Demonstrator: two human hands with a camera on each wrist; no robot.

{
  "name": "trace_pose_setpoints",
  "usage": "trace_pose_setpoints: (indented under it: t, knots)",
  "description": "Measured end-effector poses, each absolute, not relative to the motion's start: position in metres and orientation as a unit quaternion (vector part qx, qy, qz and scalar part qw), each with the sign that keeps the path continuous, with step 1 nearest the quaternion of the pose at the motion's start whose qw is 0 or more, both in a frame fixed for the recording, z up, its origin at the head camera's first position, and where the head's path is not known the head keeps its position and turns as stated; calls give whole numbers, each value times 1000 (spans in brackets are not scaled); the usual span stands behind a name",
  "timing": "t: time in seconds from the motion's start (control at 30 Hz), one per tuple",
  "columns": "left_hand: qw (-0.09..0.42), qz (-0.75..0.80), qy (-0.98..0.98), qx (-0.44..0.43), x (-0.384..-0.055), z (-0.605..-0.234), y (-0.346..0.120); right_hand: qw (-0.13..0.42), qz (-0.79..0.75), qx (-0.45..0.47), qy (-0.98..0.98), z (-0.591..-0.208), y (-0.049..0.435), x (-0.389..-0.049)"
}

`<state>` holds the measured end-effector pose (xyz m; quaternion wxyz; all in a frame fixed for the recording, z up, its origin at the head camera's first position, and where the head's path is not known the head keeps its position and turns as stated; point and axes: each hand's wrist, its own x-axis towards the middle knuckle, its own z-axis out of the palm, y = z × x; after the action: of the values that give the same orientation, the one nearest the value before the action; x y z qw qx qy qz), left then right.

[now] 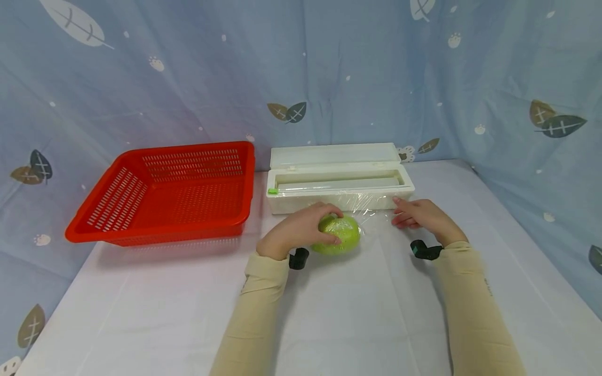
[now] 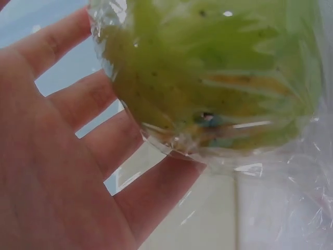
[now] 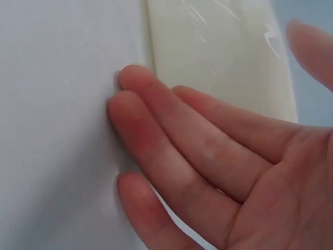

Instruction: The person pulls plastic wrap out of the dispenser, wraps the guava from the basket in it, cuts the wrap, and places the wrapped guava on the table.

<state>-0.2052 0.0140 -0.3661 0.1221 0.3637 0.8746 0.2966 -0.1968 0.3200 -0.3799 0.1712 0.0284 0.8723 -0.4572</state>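
Observation:
My left hand [image 1: 298, 230] holds a roundish green fruit [image 1: 347, 232] from its left side, thumb and fingers spread around it. Clear cling film [image 2: 307, 182] covers the fruit in the left wrist view, wrinkled and shiny, and the peel beneath has brownish streaks. From the fruit, the film stretches back to the front of a white cling film dispenser box [image 1: 282, 204], whose lid [image 1: 334, 155] is raised. Beside the box's front right corner is my right hand [image 1: 423, 216], with nothing in its grasp. Its fingers are loosely bent in the right wrist view, close to the box.
A red plastic basket [image 1: 176, 231] with slotted walls stands at the left of the white-covered table [image 1: 348, 324]. Inside the dispenser box lies a long pale roll [image 1: 338, 184], and a small green slider [image 1: 273, 191] sits at its left front. A blue patterned curtain [image 1: 329, 68] hangs behind.

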Motion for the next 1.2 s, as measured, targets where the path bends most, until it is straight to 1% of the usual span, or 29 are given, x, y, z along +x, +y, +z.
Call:
trace_pose_setpoints:
  t: [0.17, 0.37, 0.5, 0.6, 0.7, 0.77, 0.9, 1.03, 1.1, 1.2]
  knots:
    - [126, 295, 874, 364, -205, -366, 13, 169, -495, 22, 852, -389, 309, -202]
    - [125, 290, 878, 359, -205, -366, 13, 155, -564, -14, 811, -398, 297, -207]
    - [123, 289, 880, 357, -206, -368, 14, 161, -618, -41, 768, -395, 291, -205]
    - [121, 292, 879, 356, -207, -369, 15, 176, -651, -64, 736, -390, 285, -203]
    - [116, 294, 880, 355, -207, -369, 16, 182, -663, -86, 721, -385, 277, -201]
    - [114, 294, 880, 355, -207, -369, 16, 176, -656, -100, 727, -380, 270, -199]
    - [111, 296, 879, 357, -208, -371, 17, 143, -587, -127, 787, -369, 253, -193]
    - [115, 309, 873, 359, -209, -373, 15, 96, -427, -174, 882, -358, 232, -185]
    - [119, 317, 870, 358, -209, -373, 15, 62, -339, -206, 916, -354, 223, -181]
    - [126, 324, 868, 356, -210, -374, 14, -10, -230, -239, 943, -351, 216, -177]
